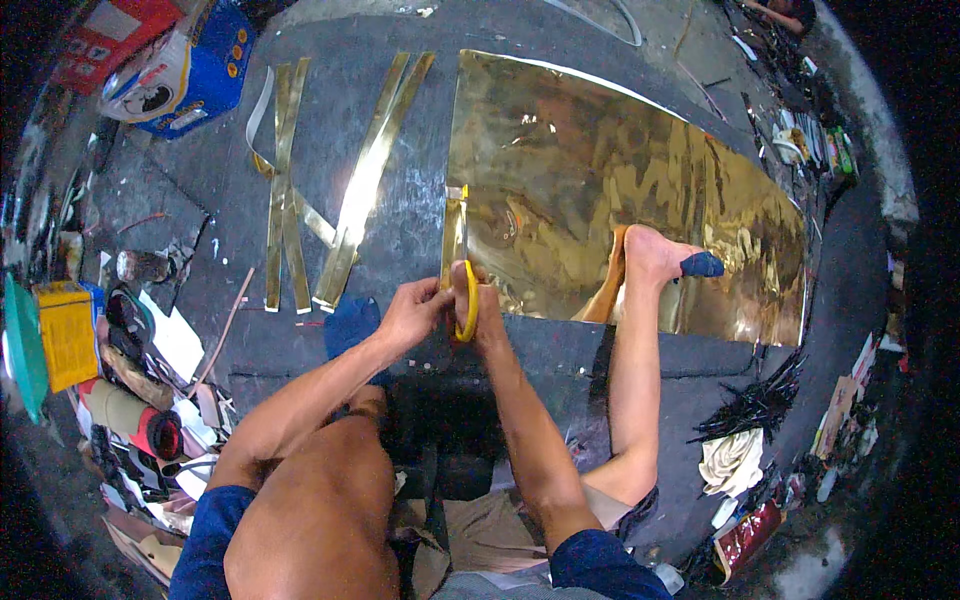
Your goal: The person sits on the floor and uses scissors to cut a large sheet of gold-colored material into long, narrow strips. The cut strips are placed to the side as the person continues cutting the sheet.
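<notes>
Standing at the far left, beyond the left edge of the dark mat [415, 200], a yellow container [70, 335] sits just beside a green piece [24, 345], with a blue box [195, 75] farther up, off the mat's upper left corner. Near the mat's left edge, two gold strips [280, 200] cross in a narrow X, and a pale curled strip [259, 125] bends beside their upper part. To their right, a slanting pair of gold strips [370, 185] leans toward the mat's upper edge, catching a bright glare. A blue sock [350, 325] covers the person's left foot, near the mat's lower edge. The left hand [412, 315] pinches the lower end of a narrow gold strip [453, 230], which runs up along the left edge of the large gold sheet [560, 170]. Touching it, the right hand [486, 305] is closed around a yellow loop handle [472, 305]; the rest of that tool is hidden. The sheet covers the mat's right part, the bare right foot [655, 255] over its lower edge, toes in blue fabric. Black shreds [750, 405] and a whitish cloth [733, 462] lie near the mat's lower right corner.
</notes>
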Demonstrator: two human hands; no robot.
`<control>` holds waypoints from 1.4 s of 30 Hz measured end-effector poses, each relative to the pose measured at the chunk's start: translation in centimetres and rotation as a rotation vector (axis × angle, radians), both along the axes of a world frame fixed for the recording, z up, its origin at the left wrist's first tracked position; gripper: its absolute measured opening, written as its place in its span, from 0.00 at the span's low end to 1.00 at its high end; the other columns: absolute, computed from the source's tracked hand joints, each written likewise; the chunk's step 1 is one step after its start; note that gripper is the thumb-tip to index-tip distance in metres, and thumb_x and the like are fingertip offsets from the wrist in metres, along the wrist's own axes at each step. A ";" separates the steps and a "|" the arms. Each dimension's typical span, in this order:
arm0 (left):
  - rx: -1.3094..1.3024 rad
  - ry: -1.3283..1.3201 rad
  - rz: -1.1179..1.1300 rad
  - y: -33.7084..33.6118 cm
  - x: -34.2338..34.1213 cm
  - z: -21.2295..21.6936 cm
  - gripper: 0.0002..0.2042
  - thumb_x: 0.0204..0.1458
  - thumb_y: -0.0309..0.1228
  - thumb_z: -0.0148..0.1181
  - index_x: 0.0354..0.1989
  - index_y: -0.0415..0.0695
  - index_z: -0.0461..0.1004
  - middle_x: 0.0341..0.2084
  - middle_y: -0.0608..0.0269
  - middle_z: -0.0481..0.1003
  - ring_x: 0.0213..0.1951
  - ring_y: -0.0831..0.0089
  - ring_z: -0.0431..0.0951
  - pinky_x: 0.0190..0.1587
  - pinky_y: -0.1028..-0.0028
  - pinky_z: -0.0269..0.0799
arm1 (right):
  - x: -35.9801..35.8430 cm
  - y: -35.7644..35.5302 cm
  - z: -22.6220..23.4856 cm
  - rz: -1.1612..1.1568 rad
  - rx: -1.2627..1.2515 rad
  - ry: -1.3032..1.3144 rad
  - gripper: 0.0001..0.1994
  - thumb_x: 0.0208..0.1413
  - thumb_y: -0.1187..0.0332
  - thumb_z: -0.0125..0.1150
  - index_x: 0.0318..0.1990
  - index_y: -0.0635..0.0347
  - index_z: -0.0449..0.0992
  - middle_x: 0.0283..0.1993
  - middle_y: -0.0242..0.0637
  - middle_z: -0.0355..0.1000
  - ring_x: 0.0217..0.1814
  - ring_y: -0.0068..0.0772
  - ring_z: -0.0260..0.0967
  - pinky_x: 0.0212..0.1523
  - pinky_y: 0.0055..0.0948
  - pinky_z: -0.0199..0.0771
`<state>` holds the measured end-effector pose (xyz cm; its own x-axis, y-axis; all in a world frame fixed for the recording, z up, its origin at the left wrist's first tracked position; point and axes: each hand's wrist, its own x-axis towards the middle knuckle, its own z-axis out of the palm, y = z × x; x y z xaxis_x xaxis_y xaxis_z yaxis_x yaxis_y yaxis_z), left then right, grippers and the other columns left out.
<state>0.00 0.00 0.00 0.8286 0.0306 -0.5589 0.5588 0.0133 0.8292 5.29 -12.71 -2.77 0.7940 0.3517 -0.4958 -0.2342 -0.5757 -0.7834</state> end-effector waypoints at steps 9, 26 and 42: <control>-0.093 0.064 0.063 0.1 0.7 4.1 0.09 0.58 0.31 0.50 0.34 0.38 0.73 0.19 0.74 0.67 0.22 0.85 0.62 0.24 0.79 0.58 | 7.1 2.8 1.5 -0.054 -0.064 0.125 0.39 0.57 0.35 0.32 0.27 0.69 0.72 0.18 0.49 0.69 0.26 0.48 0.70 0.31 0.41 0.65; -0.094 -0.036 0.020 2.6 -1.0 7.6 0.11 0.58 0.36 0.52 0.36 0.39 0.73 0.22 0.76 0.66 0.27 0.86 0.62 0.27 0.80 0.60 | 25.3 10.8 2.1 -0.174 0.144 -0.050 0.45 0.47 0.27 0.38 0.30 0.74 0.74 0.26 0.50 0.72 0.28 0.42 0.69 0.28 0.42 0.65; 0.549 0.038 0.108 8.4 -4.8 1.5 0.12 0.52 0.36 0.56 0.38 0.40 0.69 0.26 0.58 0.69 0.30 0.66 0.70 0.35 0.68 0.66 | 26.1 10.6 1.6 -0.340 0.330 0.128 0.40 0.45 0.27 0.46 0.18 0.66 0.69 0.13 0.36 0.63 0.12 0.29 0.63 0.12 0.28 0.64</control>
<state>-4.82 8.43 1.46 0.7843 0.4091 -0.4664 0.6078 -0.3562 0.7097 31.37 -2.14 -1.20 0.8312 0.2374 -0.5027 -0.4722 -0.1756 -0.8638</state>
